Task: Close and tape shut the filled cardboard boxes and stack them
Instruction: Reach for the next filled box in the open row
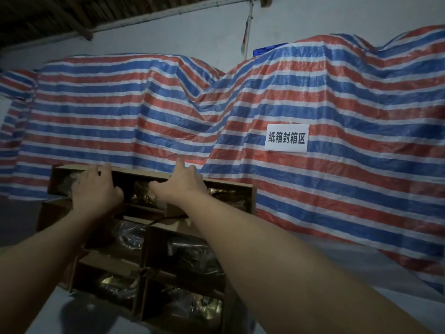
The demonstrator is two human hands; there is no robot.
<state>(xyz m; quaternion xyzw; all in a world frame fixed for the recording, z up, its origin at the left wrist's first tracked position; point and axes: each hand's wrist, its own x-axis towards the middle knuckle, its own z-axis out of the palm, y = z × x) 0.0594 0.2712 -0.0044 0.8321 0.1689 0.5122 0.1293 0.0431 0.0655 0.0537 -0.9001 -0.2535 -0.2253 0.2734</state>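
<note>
Both hands on the far open cardboard box (154, 186).
Left hand (96, 191) curled over its far rim, gripping; right hand (183, 186) spread flat, clasping nothing; more open boxes (154, 261) nearer, before striped tarpaulin (240, 104) and paper sign (286, 138).

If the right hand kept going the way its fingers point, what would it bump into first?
Probably the striped tarp. The right hand rests on the top open cardboard box, fingers reaching over its far edge toward the tarp just behind. Depth is hard to judge.

Tarp (337, 97) red-blue-white striped; sign (285, 138) white, black characters; boxes (149, 237) brown cardboard.
</note>
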